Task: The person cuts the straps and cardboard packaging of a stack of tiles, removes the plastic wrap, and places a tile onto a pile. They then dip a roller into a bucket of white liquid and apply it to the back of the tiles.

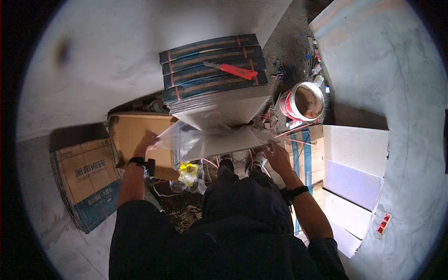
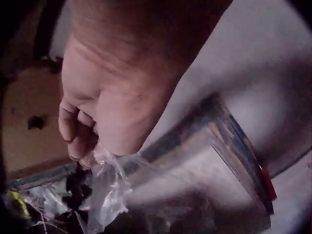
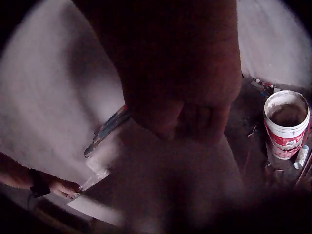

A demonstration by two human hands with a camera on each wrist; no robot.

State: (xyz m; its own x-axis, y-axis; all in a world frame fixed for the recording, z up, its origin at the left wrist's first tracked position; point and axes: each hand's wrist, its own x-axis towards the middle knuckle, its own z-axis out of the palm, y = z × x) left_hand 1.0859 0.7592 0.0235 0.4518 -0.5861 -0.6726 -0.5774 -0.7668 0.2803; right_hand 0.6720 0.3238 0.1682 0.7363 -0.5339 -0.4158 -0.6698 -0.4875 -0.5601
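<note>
Film [image 2: 111, 197] stretches, pinched in left hand [image 1: 148, 141]; slab edge [image 1: 233, 150] near right hand [image 1: 278, 158], grip unclear.

A knife [image 1: 238, 71] lies on the stack [image 1: 186, 71], bucket [image 1: 287, 105] right, carton [image 1: 133, 135] left.

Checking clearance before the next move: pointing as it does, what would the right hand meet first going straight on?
Probably the flat grey panel right by the right hand's fingers, with the pale slab stack beyond; contact and height are unclear.
</note>
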